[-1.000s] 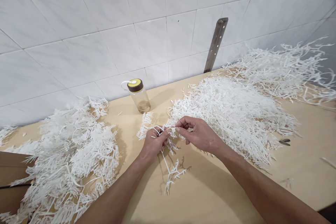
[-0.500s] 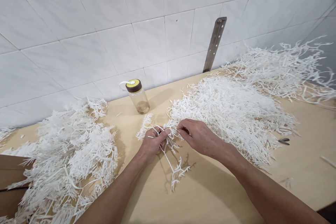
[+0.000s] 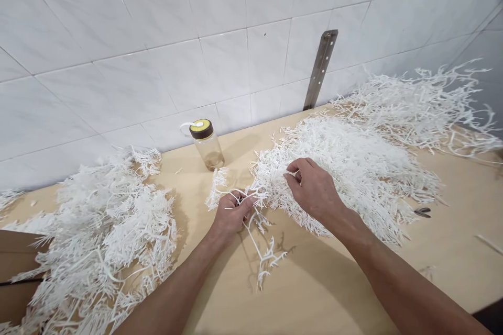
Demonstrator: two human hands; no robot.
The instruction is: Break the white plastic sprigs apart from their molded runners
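My left hand (image 3: 232, 214) is closed around a thin, branching white plastic sprig (image 3: 264, 257), whose forked end hangs below the fingers. More fine white tips fan out above and to the right of the thumb. Over the near left part of a large heap of small white plastic pieces (image 3: 346, 162) is my right hand (image 3: 316, 191), its thumb and index finger drawn together in a pinch. Whatever lies between those fingertips blends into the white heap behind, so I cannot make it out.
To the left lies a pile of branching white sprigs (image 3: 129, 220), beside a brown cardboard box (image 3: 18, 272). A clear jar with a yellow-and-black lid (image 3: 208, 149) stands near the tiled wall. Long white stems (image 3: 428, 99) lie back right. A perforated metal strip (image 3: 320, 70) leans there.
My right hand has moved away from the sprig, up and to the right, over the heap. My left hand keeps its hold on the sprig in nearly the same place.
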